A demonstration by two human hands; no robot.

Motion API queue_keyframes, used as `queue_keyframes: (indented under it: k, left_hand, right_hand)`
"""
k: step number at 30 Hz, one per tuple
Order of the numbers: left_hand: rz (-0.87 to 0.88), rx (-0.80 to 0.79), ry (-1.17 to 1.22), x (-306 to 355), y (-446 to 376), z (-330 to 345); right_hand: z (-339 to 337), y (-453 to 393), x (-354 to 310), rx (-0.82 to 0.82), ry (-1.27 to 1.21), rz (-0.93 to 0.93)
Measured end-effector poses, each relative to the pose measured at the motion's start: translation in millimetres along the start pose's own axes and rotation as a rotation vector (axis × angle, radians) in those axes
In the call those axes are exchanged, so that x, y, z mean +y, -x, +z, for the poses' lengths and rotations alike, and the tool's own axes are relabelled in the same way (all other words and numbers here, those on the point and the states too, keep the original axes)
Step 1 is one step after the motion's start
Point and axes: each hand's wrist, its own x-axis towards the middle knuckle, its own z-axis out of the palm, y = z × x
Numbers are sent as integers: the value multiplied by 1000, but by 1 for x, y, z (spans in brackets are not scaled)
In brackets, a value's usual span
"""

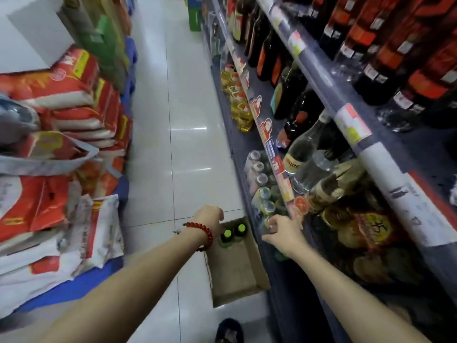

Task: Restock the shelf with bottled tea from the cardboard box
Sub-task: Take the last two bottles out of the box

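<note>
Reaching down over the cardboard box (237, 271), my left hand (210, 217) has its fingers curled downward at the box's far end, right above the green-capped tea bottles (233, 235); the fingertips are hidden behind the hand, so I cannot tell whether they grip a bottle. A red bead bracelet (205, 235) circles that wrist, on the near side of the bottles.

My right hand (284, 233) is stretched to the right of the box, at the front edge of the bottom shelf (279, 288), fingers bent and loosely spread around something small and pale; blur keeps me from saying whether it is a bottle or whether I hold it at all.

Only two green caps show in the box, standing upright in its far corner; the rest of the brown bottom is bare. The box sits on the white tiled floor (188, 149), touching the base of the shelf on its right.

Beyond the box, along the same low shelf, stands a row of bottles seen from their caps (259, 179), then yellow oil bottles (237, 100) farther off. Above and right of the box, dark glass bottles (304, 115) fill the higher shelves. Left of the box, across the aisle, lie stacked red and white rice sacks (69, 100).
</note>
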Motion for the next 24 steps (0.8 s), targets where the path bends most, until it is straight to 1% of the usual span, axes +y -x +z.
queue_keyframes:
  k: [4,7,9,12,14,17,22,24]
  left_hand:
    - [0,-67,-57,-29,-56,75]
    - [24,-55,-80,-52,-100,130]
    - [39,-42,-97,-66,-131,167]
    - [47,-28,-83,-89,-180,221]
    - [67,-1,-29,-102,-208,250]
    - [122,42,97,-115,-238,281]
    - [209,172,347,-126,-267,304]
    - [247,197,466,-131,-275,308]
  right_hand:
    - [68,-53,45,-61,-9,35]
    - [123,-96,76,-89,-33,54]
    - [157,-125,95,-82,-67,39]
    - [199,-165,115,-9,-123,-22]
    - [220,-190,124,61,-145,-80]
    - [246,-226,133,129,-116,-124]
    - [275,-267,140,191,-124,-134]
    - [283,-276,146,222,-142,-139]
